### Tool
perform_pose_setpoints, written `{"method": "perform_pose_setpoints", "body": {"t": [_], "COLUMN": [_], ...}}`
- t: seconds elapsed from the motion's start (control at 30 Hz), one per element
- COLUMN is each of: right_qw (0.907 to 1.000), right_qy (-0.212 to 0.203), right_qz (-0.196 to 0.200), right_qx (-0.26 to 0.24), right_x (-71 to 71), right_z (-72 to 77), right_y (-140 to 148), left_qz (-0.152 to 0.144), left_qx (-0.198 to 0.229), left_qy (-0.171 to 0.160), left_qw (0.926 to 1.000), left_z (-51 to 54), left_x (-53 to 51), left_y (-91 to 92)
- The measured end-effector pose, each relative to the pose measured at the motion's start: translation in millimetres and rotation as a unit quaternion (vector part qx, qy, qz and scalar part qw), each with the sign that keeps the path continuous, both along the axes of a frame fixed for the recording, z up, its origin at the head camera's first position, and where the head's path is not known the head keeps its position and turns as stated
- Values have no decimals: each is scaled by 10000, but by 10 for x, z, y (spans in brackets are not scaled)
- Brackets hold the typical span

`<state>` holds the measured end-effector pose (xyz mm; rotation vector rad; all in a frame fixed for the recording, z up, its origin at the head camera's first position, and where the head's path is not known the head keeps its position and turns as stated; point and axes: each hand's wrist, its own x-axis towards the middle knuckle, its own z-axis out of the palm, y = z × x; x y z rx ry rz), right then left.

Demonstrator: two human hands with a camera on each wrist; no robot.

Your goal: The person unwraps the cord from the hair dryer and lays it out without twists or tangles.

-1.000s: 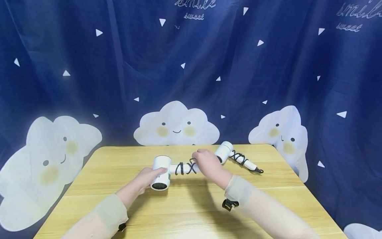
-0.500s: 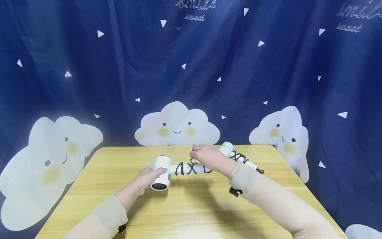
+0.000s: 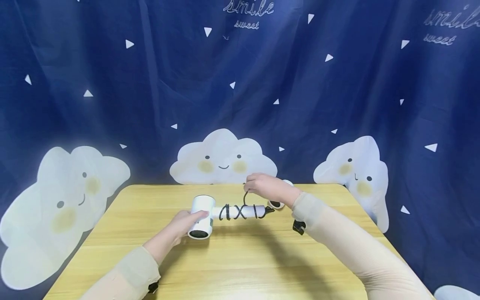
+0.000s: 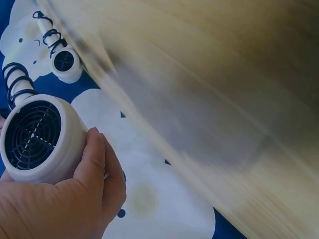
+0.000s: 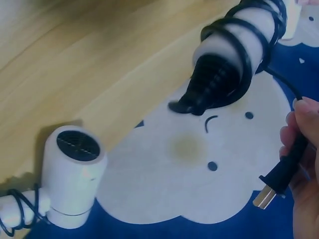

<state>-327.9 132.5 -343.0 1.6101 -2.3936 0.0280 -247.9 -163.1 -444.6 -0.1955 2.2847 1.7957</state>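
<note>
My left hand (image 3: 184, 225) grips the white barrel of a hair dryer (image 3: 203, 205), its thumb across the front and the dark grille facing down toward me. The dryer's handle (image 3: 249, 211) points right, with a black cord (image 3: 227, 211) wound round it in crossing loops. Above the handle's far half, my right hand (image 3: 267, 186) pinches the cord's end by the plug (image 5: 285, 174); its metal prongs show in the right wrist view. A short length of cord runs from these fingers back to the handle.
A second white hair dryer (image 5: 74, 174), also cord-wrapped, lies at the back right of the wooden table (image 3: 225, 266), mostly hidden behind my right hand in the head view. A dark blue cloud-print curtain (image 3: 210, 83) hangs behind the table.
My right hand has risen from the handle, moving up and slightly right, drawing the plug end of the cord off it. The left hand keeps its hold on the barrel.
</note>
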Motion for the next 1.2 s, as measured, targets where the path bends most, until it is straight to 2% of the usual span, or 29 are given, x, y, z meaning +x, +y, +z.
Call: {"method": "perform_pose_setpoints", "body": {"t": [0.17, 0.3, 0.63, 0.87, 1.03, 1.2], "right_qw": [9975, 9935, 9782, 9682, 9599, 9519], "right_qy": [-403, -636, -1331, -1645, -1862, -2100], "right_qz": [-201, -403, -603, -865, -1009, -855], "right_qx": [-545, -855, -1475, -1673, -1839, -2063], "right_x": [-52, -91, -147, -190, -164, -163], "right_z": [-47, -122, -321, -569, -682, -756], "right_y": [100, 185, 371, 483, 518, 545], "left_qz": [24, -28, -127, -318, -357, -397], "left_qx": [-69, 80, 232, 328, 443, 399], "left_qy": [-3, 20, 39, -40, -156, -243], "left_qw": [10000, 10000, 9996, 9989, 9983, 9981], "left_z": [10, 8, -47, -61, -61, -46], "left_x": [8, 14, 14, 33, 40, 50], "left_y": [-5, -1, -39, -71, -116, -126]}}
